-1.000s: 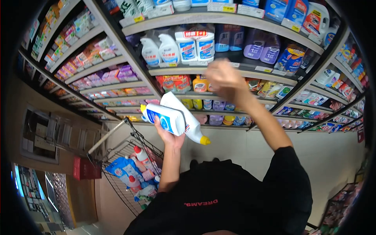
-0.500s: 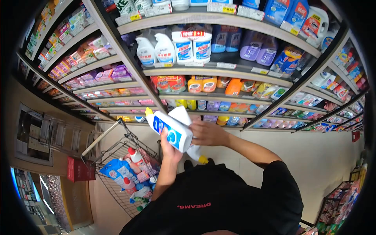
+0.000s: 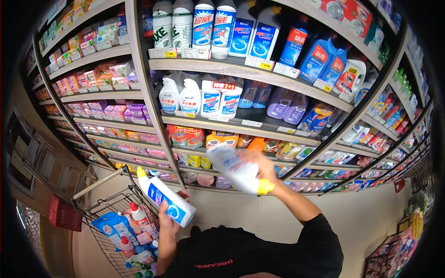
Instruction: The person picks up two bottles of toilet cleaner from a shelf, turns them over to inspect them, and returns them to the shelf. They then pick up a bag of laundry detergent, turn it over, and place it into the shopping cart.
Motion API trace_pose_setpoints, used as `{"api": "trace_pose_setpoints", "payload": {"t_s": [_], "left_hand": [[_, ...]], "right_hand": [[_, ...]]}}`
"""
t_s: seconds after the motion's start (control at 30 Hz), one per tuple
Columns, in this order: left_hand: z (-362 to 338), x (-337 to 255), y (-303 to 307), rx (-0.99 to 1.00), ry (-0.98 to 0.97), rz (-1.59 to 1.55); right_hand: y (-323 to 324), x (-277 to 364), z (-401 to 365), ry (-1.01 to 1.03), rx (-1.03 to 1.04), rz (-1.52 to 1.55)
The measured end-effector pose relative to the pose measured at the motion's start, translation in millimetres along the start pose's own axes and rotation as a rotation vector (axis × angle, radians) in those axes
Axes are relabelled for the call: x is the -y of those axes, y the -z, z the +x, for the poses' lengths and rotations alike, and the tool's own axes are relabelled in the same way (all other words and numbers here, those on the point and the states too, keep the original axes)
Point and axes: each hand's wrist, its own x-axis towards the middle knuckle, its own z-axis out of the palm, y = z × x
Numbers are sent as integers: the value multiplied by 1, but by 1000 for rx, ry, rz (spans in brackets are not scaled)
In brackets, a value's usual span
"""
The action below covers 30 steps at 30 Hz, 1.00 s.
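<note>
My left hand (image 3: 169, 218) is closed around a white toilet cleaner bottle (image 3: 168, 202) with a blue label and a yellow cap. This bottle leans with its cap to the upper left, beside the cart. In front of the lower shelves, my right hand (image 3: 260, 163) grips a second white bottle (image 3: 232, 167), smeared by motion. Its yellow cap points down to the right and its print is unreadable. Similar white bottles with blue labels, one cleaner bottle (image 3: 264, 34) among them, stand upright on the upper shelf.
A wire shopping cart (image 3: 104, 245) on the left holds several packaged goods, including red-capped bottles (image 3: 137, 211) and a blue pouch (image 3: 111, 227). Shelves (image 3: 259, 72) of cleaning products curve across the front. A red box (image 3: 66, 213) is beyond the cart; more goods (image 3: 398, 241) are at right.
The view has tilted up, showing more of the upper shelf. My hands have moved apart: the left bottle is now nearer the cart, the right one is raised toward the shelves.
</note>
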Motion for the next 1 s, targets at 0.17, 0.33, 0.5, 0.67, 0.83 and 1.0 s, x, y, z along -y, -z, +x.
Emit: {"api": "trace_pose_setpoints", "payload": {"t_s": [0.17, 0.33, 0.5, 0.67, 0.83, 1.0], "left_hand": [[-26, 24, 47, -136, -1, -26], [-33, 34, 42, -333, -143, 40], [-37, 37, 41, -268, -101, 200], [-45, 35, 30, -288, -87, 222], [-53, 25, 16, -351, -93, 228], [-52, 27, 25, -389, -109, 208]], "right_hand": [[82, 2, 106, 82, -254, -212], [133, 9, 216, 58, -383, -553], [152, -33, 279, -101, -369, -375], [147, -46, 305, -299, -293, -427], [137, -76, 318, -390, -222, -137], [131, -102, 330, -438, -264, -157]]}}
